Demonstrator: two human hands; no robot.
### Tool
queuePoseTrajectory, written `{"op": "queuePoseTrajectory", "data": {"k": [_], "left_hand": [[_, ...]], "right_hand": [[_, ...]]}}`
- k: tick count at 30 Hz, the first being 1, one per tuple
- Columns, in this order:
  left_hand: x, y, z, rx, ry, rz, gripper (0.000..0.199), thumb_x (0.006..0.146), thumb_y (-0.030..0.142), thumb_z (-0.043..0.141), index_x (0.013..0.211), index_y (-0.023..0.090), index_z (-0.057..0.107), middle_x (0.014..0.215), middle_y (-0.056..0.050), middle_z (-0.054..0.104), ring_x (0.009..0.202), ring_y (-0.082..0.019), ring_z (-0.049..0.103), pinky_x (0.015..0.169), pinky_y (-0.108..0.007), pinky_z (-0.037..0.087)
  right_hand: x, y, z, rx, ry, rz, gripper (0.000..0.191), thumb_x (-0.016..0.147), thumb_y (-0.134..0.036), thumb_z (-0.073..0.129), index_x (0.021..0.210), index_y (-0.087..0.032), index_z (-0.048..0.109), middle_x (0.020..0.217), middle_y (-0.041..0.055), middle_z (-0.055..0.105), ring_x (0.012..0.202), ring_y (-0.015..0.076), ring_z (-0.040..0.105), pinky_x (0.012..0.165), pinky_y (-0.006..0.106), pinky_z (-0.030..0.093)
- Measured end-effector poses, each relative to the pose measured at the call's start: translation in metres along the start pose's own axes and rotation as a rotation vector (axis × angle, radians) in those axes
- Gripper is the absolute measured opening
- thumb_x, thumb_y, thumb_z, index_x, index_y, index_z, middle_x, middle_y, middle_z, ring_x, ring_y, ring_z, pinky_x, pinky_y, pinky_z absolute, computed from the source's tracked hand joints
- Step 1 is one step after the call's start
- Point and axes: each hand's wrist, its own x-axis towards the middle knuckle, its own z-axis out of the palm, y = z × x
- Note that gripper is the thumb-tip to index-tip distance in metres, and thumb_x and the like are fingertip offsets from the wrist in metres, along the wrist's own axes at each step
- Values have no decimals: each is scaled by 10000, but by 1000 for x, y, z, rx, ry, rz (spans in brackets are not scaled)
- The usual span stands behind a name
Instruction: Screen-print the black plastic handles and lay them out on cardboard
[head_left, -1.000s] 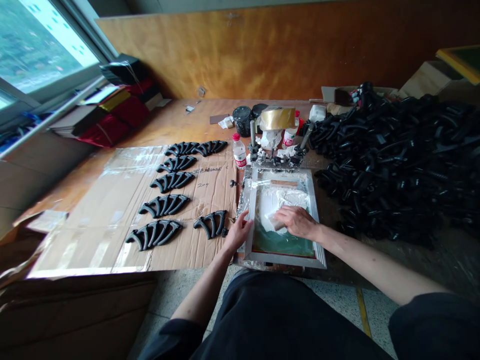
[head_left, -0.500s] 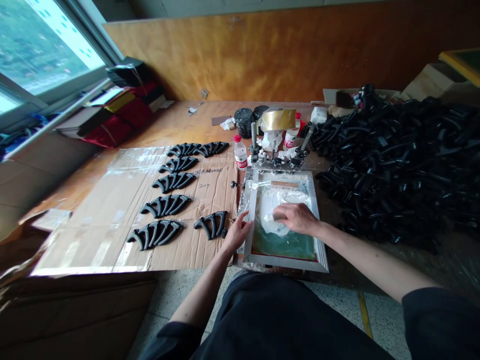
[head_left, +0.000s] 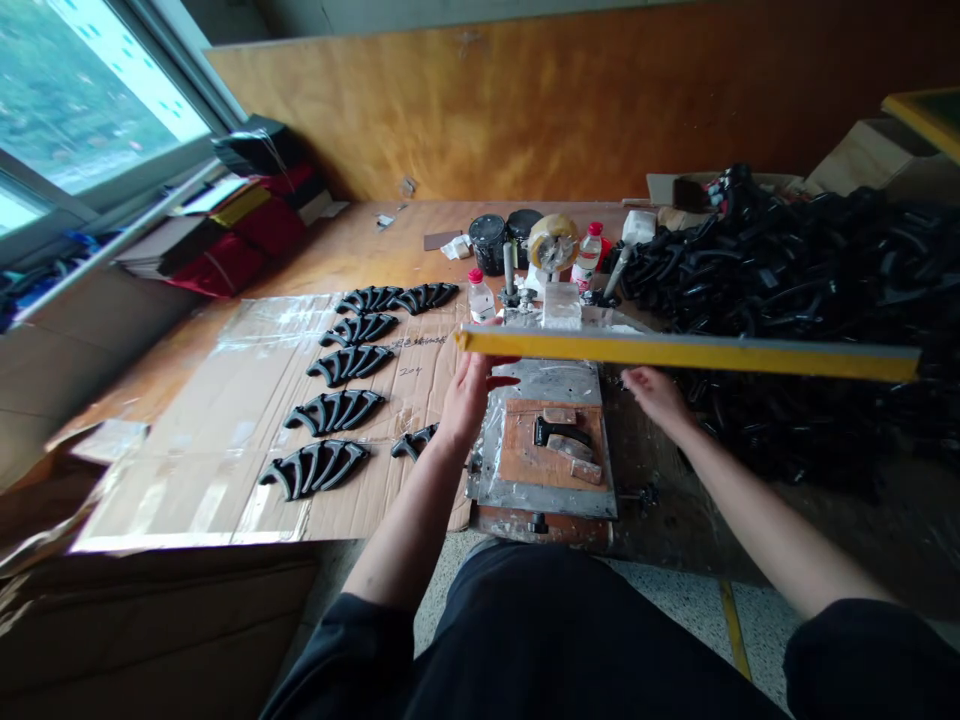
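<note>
My left hand (head_left: 466, 395) grips the left end of the raised screen-printing frame (head_left: 675, 352), seen nearly edge-on as a long yellow-and-grey bar. Some of its fingers spread below the bar. My right hand (head_left: 658, 396) is under the frame, right of the metal base plate (head_left: 541, 378). Its fingers are loosely bent, and I see nothing in them. On the plate lies a brown board (head_left: 517, 455) with small blocks. A black curved part (head_left: 564, 432) sits among those blocks, touched by neither hand.
Rows of black curved parts (head_left: 315, 468) lie on flattened cardboard (head_left: 202, 430) at left. A large heap of similar black parts (head_left: 787, 270) fills the right. Behind the plate stand a tape roll (head_left: 553, 243), bottles (head_left: 587, 258) and dark tubs (head_left: 487, 245).
The frame has swung up off the base, uncovering the board and black part. My right hand has left the white paste and moved right; my left hand has risen with the frame.
</note>
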Motion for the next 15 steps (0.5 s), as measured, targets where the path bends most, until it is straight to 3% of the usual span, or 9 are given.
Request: {"op": "queuePoseTrajectory", "data": {"k": [2,4,6,8,10,13,15], "left_hand": [[4,-6,6,-81,55,29,572,907,631,383,1204,174,559,1044,-106,677,935,-186,645,706,-281,531],[-9,-25,13,-132,115,-75,603,885,649,418,1233,170,531,1055,-120,689,911,-191,662,685,-281,533],[-35,-53,22,-155,41,-372,648,837,672,493,1224,154,538,1062,-150,699,855,-212,681,635,-293,535],[-66,-82,29,-179,-116,-704,661,804,687,532,1172,140,575,1074,-177,699,862,-245,692,618,-315,544],[-91,-103,29,-237,-126,-808,590,821,661,531,1100,145,602,1066,-166,699,906,-243,691,663,-318,556],[-102,-117,-1,-203,45,-744,463,836,573,566,1007,145,605,1036,-138,698,855,-207,701,649,-277,551],[-97,-122,-43,-61,179,-679,416,843,533,568,1017,155,585,1075,-129,690,794,-187,706,592,-250,534]], "right_hand": [[-26,-17,36,-56,-125,-80,337,870,-518,571,841,-190,636,882,86,656,787,201,605,702,329,491],[-46,-41,65,-182,-194,-132,236,858,-406,624,795,-179,605,935,112,644,903,242,602,788,364,486],[-59,-67,81,-265,-198,-91,159,890,-311,584,798,-180,580,887,114,644,894,249,599,785,365,476],[-70,-94,85,-247,-164,-67,133,920,-284,539,827,-195,572,828,97,646,834,239,597,730,350,475],[-80,-114,82,-152,-148,-197,126,934,-285,524,845,-214,579,836,77,650,850,230,592,739,345,478],[-92,-113,65,-18,-189,-396,134,940,-270,523,851,-229,614,939,47,659,930,198,586,843,332,479],[-99,-81,44,-87,-158,-270,151,939,-240,503,884,-226,644,989,55,661,923,197,590,844,342,487]]}}
